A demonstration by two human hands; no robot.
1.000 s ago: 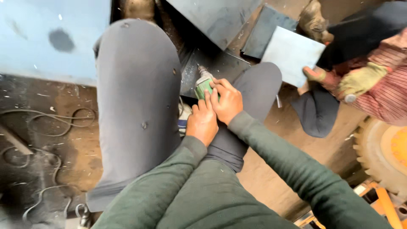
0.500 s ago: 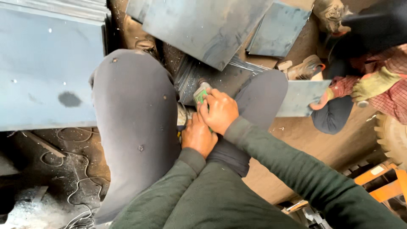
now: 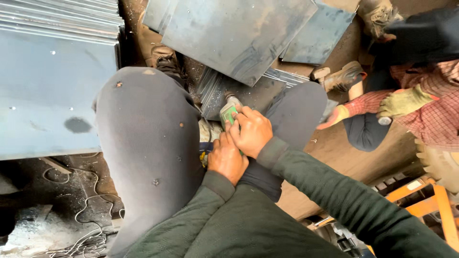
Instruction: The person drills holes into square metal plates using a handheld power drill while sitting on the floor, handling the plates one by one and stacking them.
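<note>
I crouch with my knees apart in grey trousers. Between them both hands grip a green hand-held power tool [image 3: 228, 112], its head pointing down at a steel plate [image 3: 260, 93] on the floor. My right hand [image 3: 252, 131] wraps the tool's body from the right. Just below it, my left hand [image 3: 226, 158] closes on the rear of the tool. The tool's working tip is mostly hidden by my fingers.
A large steel sheet [image 3: 239, 33] leans over the plate ahead. A stack of sheets [image 3: 52, 81] lies at left. A person in a checked shirt with yellow gloves [image 3: 404, 101] squats at right. Tangled wire [image 3: 88, 229] lies lower left; an orange frame [image 3: 420, 200] is lower right.
The view has shifted so the sheet stack and leaning sheet show more fully. My hands keep the same grip on the tool. The person's gloved hand at right has let the sheet drop from view.
</note>
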